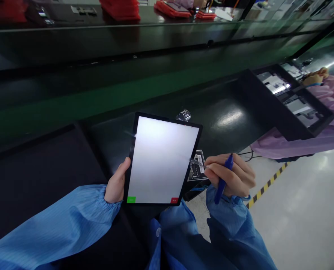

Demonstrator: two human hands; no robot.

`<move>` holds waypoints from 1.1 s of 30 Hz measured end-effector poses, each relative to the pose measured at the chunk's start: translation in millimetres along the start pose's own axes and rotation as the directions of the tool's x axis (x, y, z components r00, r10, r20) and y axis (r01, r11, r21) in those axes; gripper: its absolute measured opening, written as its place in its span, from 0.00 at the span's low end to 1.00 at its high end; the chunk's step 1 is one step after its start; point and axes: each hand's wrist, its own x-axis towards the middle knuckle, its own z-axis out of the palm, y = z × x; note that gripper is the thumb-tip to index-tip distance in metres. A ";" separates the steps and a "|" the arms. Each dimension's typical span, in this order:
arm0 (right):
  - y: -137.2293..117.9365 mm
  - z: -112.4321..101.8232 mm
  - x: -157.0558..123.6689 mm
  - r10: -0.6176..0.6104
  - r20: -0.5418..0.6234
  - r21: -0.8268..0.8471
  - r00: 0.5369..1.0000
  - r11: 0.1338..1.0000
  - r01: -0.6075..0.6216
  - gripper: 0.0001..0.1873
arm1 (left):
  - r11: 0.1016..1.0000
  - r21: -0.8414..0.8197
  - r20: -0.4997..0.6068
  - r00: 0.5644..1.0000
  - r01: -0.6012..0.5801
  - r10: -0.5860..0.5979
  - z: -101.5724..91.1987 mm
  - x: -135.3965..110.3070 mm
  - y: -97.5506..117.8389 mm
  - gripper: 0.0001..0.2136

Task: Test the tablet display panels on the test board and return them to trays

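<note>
My left hand (116,180) grips the lower left edge of a black-framed tablet (161,159), whose screen glows blank white with a green button and a red button at its bottom corners. My right hand (229,175) is closed around a blue pen (224,179). A thin metal tool, perhaps tweezers (197,163), sticks out from those fingers towards the tablet's right edge, close to it. Partly hidden behind the tablet lies a black-and-white printed card (197,167). A small shiny metal part (183,116) shows past the tablet's top edge.
A dark workbench (223,123) with a green-edged conveyor (71,101) runs across the view. At right, a co-worker's hand (315,78) and pink sleeve reach over a black tray (285,101) of devices. Red trays stand beyond. Yellow-black tape (265,185) marks the pale floor.
</note>
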 end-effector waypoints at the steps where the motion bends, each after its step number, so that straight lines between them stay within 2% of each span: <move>1: 0.3 -2.1 -1.8 -0.006 -0.003 -0.005 1.000 1.000 0.006 0.08 | 1.000 -0.008 0.000 1.000 -0.005 0.005 0.8 -0.6 0.8 0.27; 5: -0.2 -10.1 -3.7 0.001 -0.012 0.029 1.000 1.000 -0.001 0.09 | 0.999 -0.011 -0.008 0.999 -0.034 0.034 1.5 -0.1 1.7 0.27; 8: -1.7 -10.3 4.2 0.105 -0.014 0.214 0.994 0.972 -0.100 0.10 | 0.997 0.068 0.047 0.999 -0.022 0.019 -0.5 2.4 1.1 0.28; 10: -4.0 -3.2 15.9 0.195 0.002 0.405 0.981 0.896 -0.179 0.11 | 0.988 0.156 0.120 0.993 -0.006 -0.013 -2.0 4.0 1.7 0.30; 13: -9.6 19.8 41.7 0.294 0.116 0.617 0.949 0.727 -0.301 0.12 | 0.954 0.299 0.220 0.973 0.005 -0.075 -4.1 5.6 4.0 0.30; 15: -12.0 38.7 59.3 0.410 0.184 0.646 0.893 0.634 -0.424 0.11 | 0.928 0.373 0.253 0.961 0.009 -0.111 -5.4 6.4 5.5 0.29; 18: -6.3 59.0 72.5 0.665 0.171 0.633 0.727 0.491 -0.598 0.11 | 0.911 0.409 0.259 0.953 0.042 -0.160 -6.5 6.8 7.0 0.27; 19: -1.3 61.6 71.2 0.707 0.182 0.655 0.683 0.431 -0.621 0.10 | 0.917 0.391 0.250 0.950 0.076 -0.185 -6.1 6.6 7.5 0.26; 20: 4.8 62.1 67.1 0.708 0.222 0.689 0.671 0.372 -0.621 0.07 | 0.925 0.359 0.233 0.948 0.122 -0.215 -5.3 6.1 8.2 0.25; 21: 11.8 60.9 60.4 0.671 0.282 0.723 0.686 0.322 -0.612 0.04 | 0.933 0.316 0.210 0.946 0.175 -0.249 -4.1 5.5 9.1 0.24; 23: 25.8 56.3 42.5 0.540 0.397 0.746 0.742 0.281 -0.603 0.18 | 0.934 0.234 0.168 0.935 0.269 -0.312 -0.6 4.1 11.4 0.22; 25: 36.5 53.1 24.2 0.439 0.471 0.718 0.765 0.314 -0.622 0.33 | 0.931 0.210 0.127 0.936 0.298 -0.328 3.4 2.8 14.1 0.22; 27: 42.0 55.1 11.0 0.415 0.498 0.695 0.762 0.334 -0.636 0.38 | 0.948 0.212 0.057 0.966 0.235 -0.253 6.8 1.9 16.8 0.20; 29: 43.5 62.7 4.6 0.430 0.506 0.704 0.748 0.296 -0.646 0.38 | 0.960 0.190 0.009 0.978 0.204 -0.210 9.2 1.1 19.7 0.18; 31: 43.4 74.7 2.6 0.472 0.499 0.728 0.727 0.226 -0.647 0.35 | 0.948 0.147 0.012 0.958 0.283 -0.287 10.6 0.3 22.9 0.18; 33: 43.5 88.5 1.4 0.531 0.487 0.754 0.693 0.145 -0.641 0.30 | 0.915 0.111 0.034 0.918 0.389 -0.394 11.4 -0.4 26.5 0.20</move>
